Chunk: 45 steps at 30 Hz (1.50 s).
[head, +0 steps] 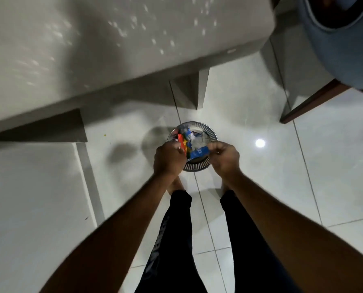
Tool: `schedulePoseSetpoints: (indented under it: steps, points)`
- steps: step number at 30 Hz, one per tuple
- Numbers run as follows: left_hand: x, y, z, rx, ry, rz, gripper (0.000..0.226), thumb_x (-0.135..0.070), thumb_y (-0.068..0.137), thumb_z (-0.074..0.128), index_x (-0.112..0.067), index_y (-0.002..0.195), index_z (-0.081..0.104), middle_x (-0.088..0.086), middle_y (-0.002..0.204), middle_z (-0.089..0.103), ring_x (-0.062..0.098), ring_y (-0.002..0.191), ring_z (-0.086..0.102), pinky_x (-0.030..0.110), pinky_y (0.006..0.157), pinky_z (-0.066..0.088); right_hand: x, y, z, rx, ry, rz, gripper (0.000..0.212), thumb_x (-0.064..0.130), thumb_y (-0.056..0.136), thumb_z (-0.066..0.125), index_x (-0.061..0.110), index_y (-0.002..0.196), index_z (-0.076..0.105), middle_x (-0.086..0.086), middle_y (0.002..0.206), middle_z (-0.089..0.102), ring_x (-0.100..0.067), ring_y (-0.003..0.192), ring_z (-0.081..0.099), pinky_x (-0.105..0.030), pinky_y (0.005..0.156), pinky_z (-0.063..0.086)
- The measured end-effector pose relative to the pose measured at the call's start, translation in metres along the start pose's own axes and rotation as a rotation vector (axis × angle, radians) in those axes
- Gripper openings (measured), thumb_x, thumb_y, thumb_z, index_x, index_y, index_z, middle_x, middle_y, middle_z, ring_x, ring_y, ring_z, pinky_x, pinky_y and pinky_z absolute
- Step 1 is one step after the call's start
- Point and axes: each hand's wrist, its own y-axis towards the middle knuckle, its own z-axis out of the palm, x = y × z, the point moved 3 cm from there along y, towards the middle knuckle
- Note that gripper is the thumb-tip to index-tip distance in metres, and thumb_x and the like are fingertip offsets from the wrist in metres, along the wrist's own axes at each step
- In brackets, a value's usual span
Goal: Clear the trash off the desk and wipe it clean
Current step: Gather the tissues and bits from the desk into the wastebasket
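Note:
A round metal trash bin [210, 132] with a slotted rim stands on the tiled floor below me. Both my hands hover right over its opening. My left hand [169, 158] is closed on a red and yellow wrapper [183, 144]. My right hand [226, 158] is closed on a blue wrapper [198, 154]. White and blue crumpled trash [194, 137] shows inside the bin between my hands. The grey desk [91, 49] fills the upper left, with many small white scraps [132, 24] scattered on its top.
A second white surface [28, 197] lies at lower left. A chair with a blue seat [341, 45] and a dark wooden leg [311, 102] stands at upper right. My legs in black trousers [174, 240] are below the bin. A bright light reflection [260, 143] sits on the glossy tiles.

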Motion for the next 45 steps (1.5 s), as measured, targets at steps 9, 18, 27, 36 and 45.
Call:
schedulePoseSetpoints:
  steps: [9, 18, 27, 36, 45]
  points:
    - [-0.118, -0.148, -0.196, -0.427, 0.109, 0.639, 0.032, -0.030, 0.098, 0.049, -0.014, 0.085, 0.073, 0.008, 0.079, 0.075, 0.029, 0.071, 0.069, 0.036, 0.064, 0.055, 0.205, -0.182, -0.094, -0.109, 0.180, -0.597, 0.024, 0.007, 0.084, 0.065, 0.026, 0.095, 0.074, 0.013, 0.085, 0.075, -0.005, 0.081, 0.072, -0.020, 0.080, 0.057]
    - [-0.163, -0.081, -0.349, -0.534, 0.280, 0.382, 0.033, -0.035, 0.098, 0.050, -0.008, 0.105, 0.068, 0.017, 0.111, 0.071, 0.037, 0.104, 0.068, 0.041, 0.085, 0.054, 0.427, -0.178, -0.082, -0.107, -0.413, -0.814, 0.012, 0.019, 0.092, 0.066, 0.016, 0.102, 0.073, 0.000, 0.095, 0.074, -0.016, 0.086, 0.067, -0.030, 0.084, 0.057]
    - [-0.154, -0.035, -0.335, -0.398, 0.215, 0.399, 0.010, -0.013, 0.087, 0.063, -0.007, 0.088, 0.071, 0.017, 0.096, 0.077, 0.037, 0.095, 0.072, 0.037, 0.077, 0.057, 0.468, -0.141, -0.020, 0.003, -0.922, -0.933, 0.014, 0.014, 0.089, 0.060, 0.016, 0.091, 0.074, -0.008, 0.102, 0.065, -0.028, 0.088, 0.067, -0.032, 0.081, 0.058]
    - [-0.107, -0.130, -0.311, -0.725, -0.041, 0.674, 0.009, -0.009, 0.092, 0.069, -0.005, 0.089, 0.076, 0.011, 0.082, 0.073, 0.023, 0.072, 0.067, 0.029, 0.066, 0.054, 0.365, -0.195, -0.066, -0.217, -0.353, -1.025, 0.011, 0.018, 0.093, 0.061, 0.015, 0.096, 0.072, -0.001, 0.095, 0.069, -0.013, 0.083, 0.061, -0.026, 0.077, 0.053]
    - [-0.039, -0.119, -0.140, -0.300, -0.025, 0.444, 0.015, -0.010, 0.092, 0.068, -0.005, 0.101, 0.079, 0.015, 0.095, 0.077, 0.028, 0.083, 0.075, 0.032, 0.073, 0.060, 0.126, -0.129, -0.049, 0.035, -0.328, -0.583, 0.021, 0.032, 0.092, 0.055, 0.017, 0.090, 0.071, 0.004, 0.084, 0.067, -0.012, 0.074, 0.065, -0.022, 0.064, 0.052]
